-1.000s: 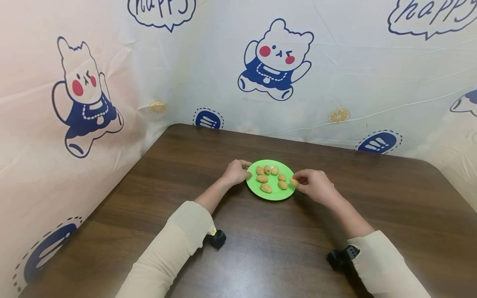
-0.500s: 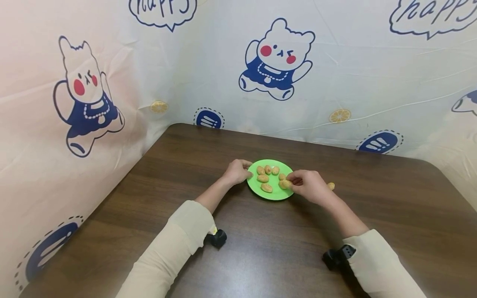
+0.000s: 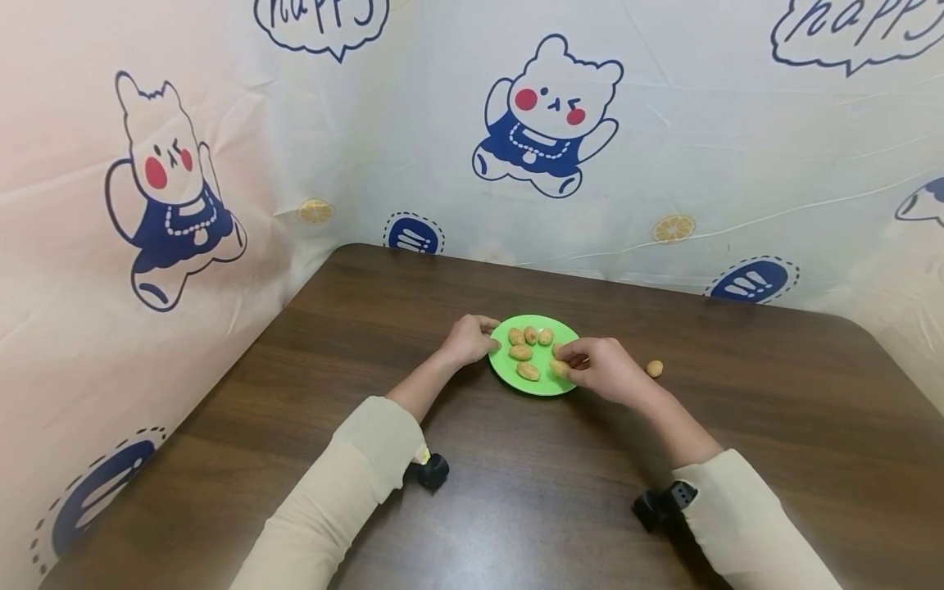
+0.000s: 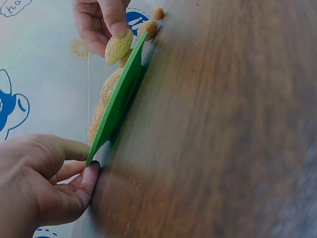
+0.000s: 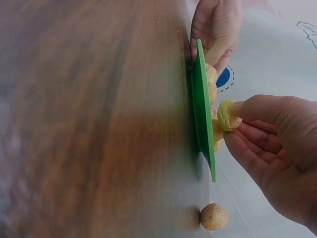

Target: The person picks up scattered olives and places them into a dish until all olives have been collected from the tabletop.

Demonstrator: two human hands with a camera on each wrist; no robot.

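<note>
A round green plate [image 3: 537,387] lies on the table with several wrinkled, tan oval nut-like pieces [image 3: 520,353] on it. My left hand [image 3: 466,341] pinches the plate's left rim between thumb and fingers, clearly seen in the left wrist view. Over the right half of the plate, my right hand [image 3: 608,370] holds a yellowish wrinkled nut-like piece [image 5: 228,115] between thumb and fingertips. In the right wrist view this piece is just above the plate surface, near other pieces. The right fingers partly cover the pieces on that side in the head view.
One more tan nut-like piece [image 3: 654,369] lies on the brown wooden table [image 3: 501,492], right of the plate and behind my right wrist. A printed cloth [image 3: 413,123] with cartoon figures hangs along the table's back and left edges. Each wrist wears a black camera [image 3: 433,472].
My right hand has moved left from the plate's right rim to over its right part, carrying the piece. The loose piece on the table has come into full view. My left hand stays put.
</note>
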